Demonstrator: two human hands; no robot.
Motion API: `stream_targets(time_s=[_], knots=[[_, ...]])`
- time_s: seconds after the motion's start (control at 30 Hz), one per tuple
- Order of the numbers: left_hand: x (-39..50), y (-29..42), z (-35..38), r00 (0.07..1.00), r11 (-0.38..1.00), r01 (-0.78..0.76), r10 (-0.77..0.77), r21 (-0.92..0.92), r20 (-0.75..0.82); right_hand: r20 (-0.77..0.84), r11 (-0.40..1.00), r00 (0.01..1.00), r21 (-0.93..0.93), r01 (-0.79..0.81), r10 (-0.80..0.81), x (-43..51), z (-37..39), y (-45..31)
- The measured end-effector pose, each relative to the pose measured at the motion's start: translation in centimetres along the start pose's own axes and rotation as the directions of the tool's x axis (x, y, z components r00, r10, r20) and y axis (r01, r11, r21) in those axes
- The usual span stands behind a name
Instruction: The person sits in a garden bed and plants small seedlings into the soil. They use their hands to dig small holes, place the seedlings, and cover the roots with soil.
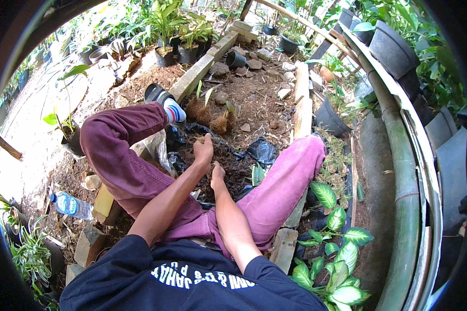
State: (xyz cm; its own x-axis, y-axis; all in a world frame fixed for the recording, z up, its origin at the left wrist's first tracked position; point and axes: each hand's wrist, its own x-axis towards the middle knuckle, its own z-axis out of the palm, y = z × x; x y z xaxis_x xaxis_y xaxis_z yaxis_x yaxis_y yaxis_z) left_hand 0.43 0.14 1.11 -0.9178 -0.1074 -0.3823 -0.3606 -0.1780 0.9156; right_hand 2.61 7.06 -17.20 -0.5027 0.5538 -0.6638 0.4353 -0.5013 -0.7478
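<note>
Between my bent knees, my left hand (203,150) is over the near edge of a heap of brown coir fibre (189,149), thumb up and fingers curled. Whether it grips any fibre is unclear. My right hand (218,173) is just nearer to me, low over the dark soil mix (233,171), its fingers mostly hidden. Crumpled black plastic (261,151) lies around the soil. Just beyond, several coir-wrapped root balls (219,125) with short green leaves sit on the ground. A yellow-edged leaf piece (258,175) rests by my right thigh.
Concrete beams (192,77) edge the bed on the left, with a pale beam (302,105) on the right. A water bottle (72,206) lies left of me beside a yellow block (104,201). Rubble and a small black pot (235,60) lie ahead. Thick bamboo (404,186) runs along the right.
</note>
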Motion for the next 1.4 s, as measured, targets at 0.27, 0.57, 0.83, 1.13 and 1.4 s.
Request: stream_targets(time_s=[0.27,0.57,0.83,1.13,1.4], knots=[[-0.4,0.3,-0.4,0.994,0.999,0.036,-0.036,0.008,0.1,0.073,0.993,0.996,-0.099,0.067,-0.06,-1.7,-0.1,-0.8],[-0.3,-0.1,0.0,0.996,1.0,0.004,-0.006,0.018,0.092,0.019,0.976,0.983,-0.117,0.184,-0.183,-1.0,0.3,0.1],[0.0,-0.6,0.1,0.992,1.0,0.006,-0.009,0.023,0.122,0.065,0.97,0.978,-0.129,0.206,-0.199,-1.6,0.0,-0.2],[-0.2,-0.5,0.1,0.989,0.998,0.017,-0.025,0.056,0.143,0.107,0.943,0.965,-0.212,0.257,-0.239,1.5,0.3,1.4],[-0.6,-0.5,0.0,0.981,0.997,-0.021,0.006,0.076,0.193,0.188,0.924,0.954,-0.263,0.277,-0.232,2.5,0.1,2.0]])
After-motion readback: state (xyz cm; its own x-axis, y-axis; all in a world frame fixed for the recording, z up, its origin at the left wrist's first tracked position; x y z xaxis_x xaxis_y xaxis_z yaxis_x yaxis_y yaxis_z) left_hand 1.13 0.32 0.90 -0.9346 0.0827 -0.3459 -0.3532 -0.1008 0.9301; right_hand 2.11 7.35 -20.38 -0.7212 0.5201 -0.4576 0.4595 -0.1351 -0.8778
